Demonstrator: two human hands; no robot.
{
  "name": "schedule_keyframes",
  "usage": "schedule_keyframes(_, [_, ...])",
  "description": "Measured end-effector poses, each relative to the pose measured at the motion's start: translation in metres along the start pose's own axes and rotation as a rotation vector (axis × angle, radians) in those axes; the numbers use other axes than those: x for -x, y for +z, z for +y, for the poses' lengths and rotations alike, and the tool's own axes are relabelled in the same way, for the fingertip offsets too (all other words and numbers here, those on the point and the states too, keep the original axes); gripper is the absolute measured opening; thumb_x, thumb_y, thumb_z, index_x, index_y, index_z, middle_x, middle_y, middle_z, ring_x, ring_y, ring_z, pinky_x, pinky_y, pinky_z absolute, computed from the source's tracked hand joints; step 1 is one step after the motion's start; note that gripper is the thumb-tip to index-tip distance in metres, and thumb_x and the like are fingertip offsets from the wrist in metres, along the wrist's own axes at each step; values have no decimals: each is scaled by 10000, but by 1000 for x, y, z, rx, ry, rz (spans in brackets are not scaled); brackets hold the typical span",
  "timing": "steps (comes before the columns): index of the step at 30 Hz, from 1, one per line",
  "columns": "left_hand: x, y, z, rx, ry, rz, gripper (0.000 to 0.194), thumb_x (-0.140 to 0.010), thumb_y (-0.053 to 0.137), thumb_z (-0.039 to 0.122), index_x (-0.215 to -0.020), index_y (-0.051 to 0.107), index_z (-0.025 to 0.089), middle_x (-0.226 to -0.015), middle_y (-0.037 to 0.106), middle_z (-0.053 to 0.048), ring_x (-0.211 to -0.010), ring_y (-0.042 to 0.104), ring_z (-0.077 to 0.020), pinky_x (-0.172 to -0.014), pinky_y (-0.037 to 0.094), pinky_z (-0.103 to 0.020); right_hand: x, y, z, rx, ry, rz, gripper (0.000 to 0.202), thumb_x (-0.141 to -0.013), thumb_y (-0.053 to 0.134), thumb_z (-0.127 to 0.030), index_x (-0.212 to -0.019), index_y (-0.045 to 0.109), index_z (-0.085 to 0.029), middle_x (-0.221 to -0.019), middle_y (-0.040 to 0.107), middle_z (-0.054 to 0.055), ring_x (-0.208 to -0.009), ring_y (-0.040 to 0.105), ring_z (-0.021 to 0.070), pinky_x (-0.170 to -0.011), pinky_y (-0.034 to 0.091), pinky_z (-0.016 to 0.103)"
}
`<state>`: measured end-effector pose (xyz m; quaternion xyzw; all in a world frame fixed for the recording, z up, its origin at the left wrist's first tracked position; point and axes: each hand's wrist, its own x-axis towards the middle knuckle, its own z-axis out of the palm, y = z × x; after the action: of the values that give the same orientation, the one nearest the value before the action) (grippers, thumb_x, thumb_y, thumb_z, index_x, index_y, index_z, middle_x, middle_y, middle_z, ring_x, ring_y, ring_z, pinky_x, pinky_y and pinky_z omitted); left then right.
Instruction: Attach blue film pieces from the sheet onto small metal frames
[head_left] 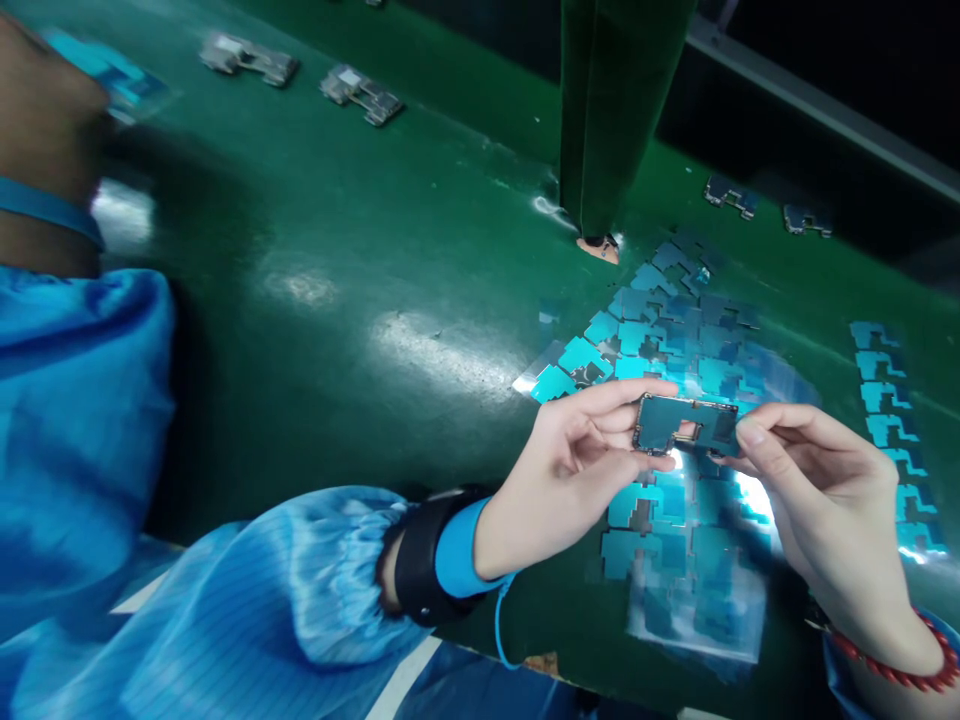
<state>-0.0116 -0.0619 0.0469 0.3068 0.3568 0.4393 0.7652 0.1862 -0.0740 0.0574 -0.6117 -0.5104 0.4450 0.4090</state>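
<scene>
My left hand (574, 470) and my right hand (817, 480) hold one small circuit board (686, 424) between them, above the green belt. The left fingers pinch its left end and the right thumb and fingers grip its right end. The board is dark with a blue-green face and a metal frame. Under it lie clear sheets of blue stickers (675, 340), spread flat on the belt. My left wrist wears a black strap with a blue band.
A green conveyor belt (360, 270) runs across the view. Two more boards (247, 55) (361, 94) lie on it at the far left. A co-worker's blue sleeve and hand (45, 110) fill the left. A green post (607, 110) stands behind the stickers, and another sticker strip (892, 430) lies at the right.
</scene>
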Motion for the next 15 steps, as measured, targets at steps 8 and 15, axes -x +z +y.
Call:
schedule_keyframes(8, [-1,3,5,-63,-10,25,332,-774,600,53,-1097,614,128,-927,772,-53,-808,742,-194,-793,620,-291,-1,0,-1,-2,-14,0,47,-816,732,-236,-858,713,-245,-747,627,-13,-623,561,88,-562,504,175])
schedule_keyframes(15, [0,3,6,-45,-7,31,332,-767,605,42,-1089,614,125,-922,774,-50,-772,741,-177,-792,616,-281,0,2,0,-8,-19,15,52,-807,741,-244,-852,717,-242,-757,631,-7,-644,579,96,-575,511,180])
